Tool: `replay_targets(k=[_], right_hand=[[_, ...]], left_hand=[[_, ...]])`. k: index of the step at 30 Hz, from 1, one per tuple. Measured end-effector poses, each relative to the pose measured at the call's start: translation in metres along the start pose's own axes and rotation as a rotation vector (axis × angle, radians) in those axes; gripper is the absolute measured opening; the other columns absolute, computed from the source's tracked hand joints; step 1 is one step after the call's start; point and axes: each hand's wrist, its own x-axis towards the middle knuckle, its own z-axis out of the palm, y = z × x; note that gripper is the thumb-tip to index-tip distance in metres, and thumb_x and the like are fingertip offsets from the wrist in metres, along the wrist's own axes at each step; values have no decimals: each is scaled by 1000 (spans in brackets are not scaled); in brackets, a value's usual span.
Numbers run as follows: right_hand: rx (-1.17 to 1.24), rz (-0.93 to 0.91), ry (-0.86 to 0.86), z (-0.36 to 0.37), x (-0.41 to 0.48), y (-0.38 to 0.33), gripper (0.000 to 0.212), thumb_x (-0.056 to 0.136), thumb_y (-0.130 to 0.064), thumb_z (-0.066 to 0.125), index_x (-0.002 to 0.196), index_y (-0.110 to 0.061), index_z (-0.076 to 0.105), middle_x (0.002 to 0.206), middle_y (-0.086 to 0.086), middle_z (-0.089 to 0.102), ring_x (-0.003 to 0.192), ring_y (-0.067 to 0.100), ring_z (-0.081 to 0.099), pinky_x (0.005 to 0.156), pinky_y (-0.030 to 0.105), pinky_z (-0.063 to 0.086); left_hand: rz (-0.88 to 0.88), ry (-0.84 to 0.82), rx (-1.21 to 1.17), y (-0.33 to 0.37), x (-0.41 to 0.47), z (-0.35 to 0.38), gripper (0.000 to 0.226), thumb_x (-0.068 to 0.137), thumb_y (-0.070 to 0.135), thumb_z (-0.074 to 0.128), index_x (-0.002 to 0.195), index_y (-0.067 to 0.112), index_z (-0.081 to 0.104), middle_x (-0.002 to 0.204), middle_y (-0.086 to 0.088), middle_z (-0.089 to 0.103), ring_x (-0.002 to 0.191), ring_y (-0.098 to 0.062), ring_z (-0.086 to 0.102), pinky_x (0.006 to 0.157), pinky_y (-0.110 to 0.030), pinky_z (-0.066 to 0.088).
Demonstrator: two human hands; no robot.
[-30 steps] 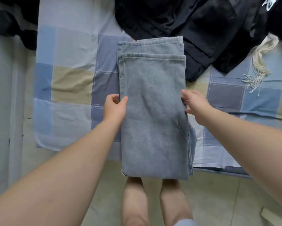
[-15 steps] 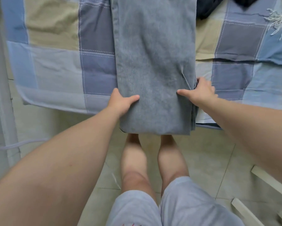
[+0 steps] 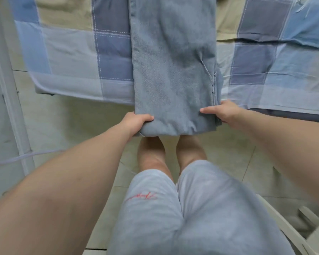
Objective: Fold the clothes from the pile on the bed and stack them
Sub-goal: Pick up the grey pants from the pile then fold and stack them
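Note:
Light blue jeans (image 3: 173, 61), folded lengthwise into a long strip, lie across the checked bedsheet (image 3: 72, 52) and hang over the bed's near edge. My left hand (image 3: 134, 123) grips the strip's lower left corner, thumb on top and fingers underneath. My right hand (image 3: 223, 114) pinches the lower right corner the same way, thumb lying flat on the denim. The upper end of the jeans and the clothes pile are out of view above the frame.
The bed's near edge (image 3: 81, 94) runs across the view, with tiled floor (image 3: 81, 122) below it. My own legs in pale shorts (image 3: 173, 208) stand right under the jeans. A white frame (image 3: 287, 227) sits on the floor at lower right; a wall strip (image 3: 5, 89) runs along the left.
Both hands slid down the sides of the jeans from the middle to the bottom corners and took hold there. The view tilted downward, so the dark clothes pile left the frame.

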Motion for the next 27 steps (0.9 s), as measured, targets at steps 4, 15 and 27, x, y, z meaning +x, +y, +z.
replay_targets(k=[4, 15, 27], right_hand=[[83, 31, 34, -1, -39, 20, 37, 79, -17, 83, 112, -13, 66, 111, 9, 72, 91, 24, 70, 82, 42, 60], [359, 184, -26, -38, -141, -35, 15, 98, -16, 60, 112, -13, 56, 93, 6, 64, 67, 17, 69, 44, 27, 56], [651, 35, 76, -89, -101, -220, 8, 94, -14, 56, 88, -13, 62, 60, 2, 67, 51, 9, 67, 49, 22, 56]], left_hand=[[-61, -9, -154, 1, -41, -2, 36, 88, 19, 74, 121, 12, 61, 116, -7, 69, 94, -22, 69, 68, -36, 60], [-279, -95, -177, 67, -140, -27, 7, 94, 20, 63, 93, 15, 58, 63, -4, 64, 44, -15, 63, 64, -34, 55], [-36, -39, -674, 242, -115, -47, 18, 90, 25, 49, 78, 16, 58, 57, 3, 63, 52, -7, 55, 68, -29, 49]])
